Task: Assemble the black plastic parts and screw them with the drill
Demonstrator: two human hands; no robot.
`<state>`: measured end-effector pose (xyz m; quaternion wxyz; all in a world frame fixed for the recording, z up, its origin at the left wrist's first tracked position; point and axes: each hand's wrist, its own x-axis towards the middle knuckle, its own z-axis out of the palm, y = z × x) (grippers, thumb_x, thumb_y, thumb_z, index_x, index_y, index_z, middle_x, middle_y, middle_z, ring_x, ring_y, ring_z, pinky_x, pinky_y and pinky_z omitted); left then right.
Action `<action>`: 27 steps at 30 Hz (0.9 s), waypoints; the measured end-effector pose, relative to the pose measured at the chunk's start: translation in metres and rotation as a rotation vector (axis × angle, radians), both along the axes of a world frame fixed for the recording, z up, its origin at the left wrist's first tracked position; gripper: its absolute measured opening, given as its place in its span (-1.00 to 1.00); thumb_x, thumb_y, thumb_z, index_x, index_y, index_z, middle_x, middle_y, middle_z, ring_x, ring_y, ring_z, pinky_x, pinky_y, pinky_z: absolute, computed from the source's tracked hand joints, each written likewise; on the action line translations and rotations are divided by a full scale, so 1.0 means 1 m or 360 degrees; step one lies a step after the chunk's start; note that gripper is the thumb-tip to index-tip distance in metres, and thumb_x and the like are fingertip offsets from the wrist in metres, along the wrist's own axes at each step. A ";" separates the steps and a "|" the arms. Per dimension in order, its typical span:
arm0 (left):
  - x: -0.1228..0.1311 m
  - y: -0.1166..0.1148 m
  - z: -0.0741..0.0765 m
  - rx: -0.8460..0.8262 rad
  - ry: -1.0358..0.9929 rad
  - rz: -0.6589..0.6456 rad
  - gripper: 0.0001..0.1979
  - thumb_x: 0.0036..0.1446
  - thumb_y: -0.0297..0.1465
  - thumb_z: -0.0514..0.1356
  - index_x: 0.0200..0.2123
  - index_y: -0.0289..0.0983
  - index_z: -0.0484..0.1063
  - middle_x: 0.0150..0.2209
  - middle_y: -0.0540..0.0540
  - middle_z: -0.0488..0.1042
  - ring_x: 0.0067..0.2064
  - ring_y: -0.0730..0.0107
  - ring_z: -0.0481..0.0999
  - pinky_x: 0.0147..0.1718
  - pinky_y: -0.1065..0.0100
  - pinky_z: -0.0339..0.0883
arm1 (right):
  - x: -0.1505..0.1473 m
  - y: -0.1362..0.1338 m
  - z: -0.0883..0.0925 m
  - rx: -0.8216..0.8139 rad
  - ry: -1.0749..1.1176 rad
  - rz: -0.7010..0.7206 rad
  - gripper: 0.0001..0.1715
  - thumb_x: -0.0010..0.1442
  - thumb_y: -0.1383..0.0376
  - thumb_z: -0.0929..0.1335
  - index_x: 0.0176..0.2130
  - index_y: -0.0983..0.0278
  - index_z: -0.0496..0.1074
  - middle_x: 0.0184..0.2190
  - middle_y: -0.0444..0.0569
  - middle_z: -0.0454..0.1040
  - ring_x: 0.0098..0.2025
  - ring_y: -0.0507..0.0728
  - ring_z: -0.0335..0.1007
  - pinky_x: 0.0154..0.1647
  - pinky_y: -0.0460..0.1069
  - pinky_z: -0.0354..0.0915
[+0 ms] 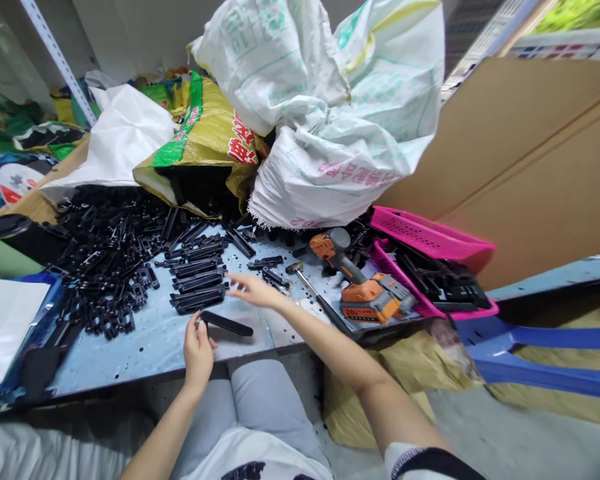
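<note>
Near the table's front edge my left hand (199, 347) is closed on one end of a long black plastic part (229, 325), which points to the right. My right hand (254, 291) reaches in from the right with its fingers apart and nothing seen in them. Its fingertips are at the right ends of a row of similar black strips (198, 283) laid side by side; whether they touch is unclear. A few more black pieces (270, 268) lie just beyond my right hand. To its right lies a hammer (316, 293) with a dark handle.
An orange cordless power tool (353, 277) stands right of the hammer, before pink baskets (410, 283) of black parts. Heaped small black parts (115, 260) cover the table's left. White sacks (330, 147) and a yellow-green bag (200, 140) stand behind. A blue stool (525, 353) is at right.
</note>
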<state>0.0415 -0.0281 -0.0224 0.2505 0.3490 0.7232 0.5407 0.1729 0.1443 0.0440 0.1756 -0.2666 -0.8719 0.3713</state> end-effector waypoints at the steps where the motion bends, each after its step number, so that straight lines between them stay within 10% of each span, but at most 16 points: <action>1: 0.000 -0.003 -0.006 -0.0072 -0.0104 0.0034 -0.50 0.25 -0.11 -0.06 0.15 -0.25 0.17 -0.35 -0.05 0.39 -0.58 0.49 0.41 -0.61 0.39 0.36 | -0.005 0.022 0.013 0.0135 0.0032 -0.0117 -0.39 0.25 0.10 0.27 0.19 0.32 0.24 -0.07 0.07 0.45 -0.19 0.06 0.37 -0.11 -0.04 0.29; 5: -0.009 -0.013 -0.020 -0.0218 -0.0088 0.0044 -0.45 0.20 -0.10 -0.01 0.18 -0.24 0.11 -0.25 -0.10 0.41 -0.41 0.38 0.51 -0.44 0.32 0.42 | -0.025 0.101 0.041 0.0825 -0.0140 -0.0428 -0.55 0.33 0.20 0.16 0.09 0.35 0.33 -0.06 0.11 0.40 -0.01 0.14 0.27 0.03 0.05 0.23; 11: -0.027 -0.026 -0.031 -0.0339 0.0001 -0.0085 -0.34 0.16 -0.07 0.00 0.22 -0.33 0.07 -0.34 -0.08 0.42 -0.36 0.28 0.47 -0.33 0.24 0.37 | -0.031 0.159 -0.010 0.1350 -0.1119 -0.0292 -0.59 0.16 0.49 0.18 -0.07 0.42 0.45 0.16 0.23 0.22 0.28 0.30 -0.07 0.27 0.33 -0.20; 16: -0.032 -0.029 -0.044 -0.0368 -0.0047 -0.0123 -0.31 0.13 -0.02 0.01 0.20 -0.33 0.09 -0.33 -0.11 0.44 -0.31 0.23 0.48 -0.29 0.21 0.38 | -0.035 0.186 -0.027 0.1398 -0.1277 -0.0391 -0.55 0.14 0.51 0.17 -0.02 0.50 0.43 0.23 0.28 0.14 0.33 0.28 -0.15 0.31 0.29 -0.33; 22: -0.034 -0.031 -0.038 -0.0341 -0.0030 -0.0172 -0.33 0.11 -0.01 0.04 0.18 -0.30 0.11 -0.33 -0.08 0.44 -0.32 0.25 0.51 -0.34 0.24 0.42 | -0.028 0.187 -0.012 0.1423 -0.1084 -0.0252 -0.64 0.25 0.45 0.16 -0.06 0.42 0.42 0.26 0.18 0.10 0.33 0.22 -0.18 0.30 0.28 -0.29; 27: -0.034 -0.038 -0.013 -0.0384 0.0437 -0.0241 -0.44 0.18 -0.10 0.03 0.13 -0.32 0.20 -0.24 -0.18 0.43 -0.25 0.18 0.49 -0.25 0.13 0.41 | -0.021 0.133 0.007 0.1323 -0.0641 0.0069 -0.64 0.27 0.29 0.26 0.04 0.36 0.30 0.02 0.10 0.34 0.19 0.22 0.08 0.27 0.29 -0.20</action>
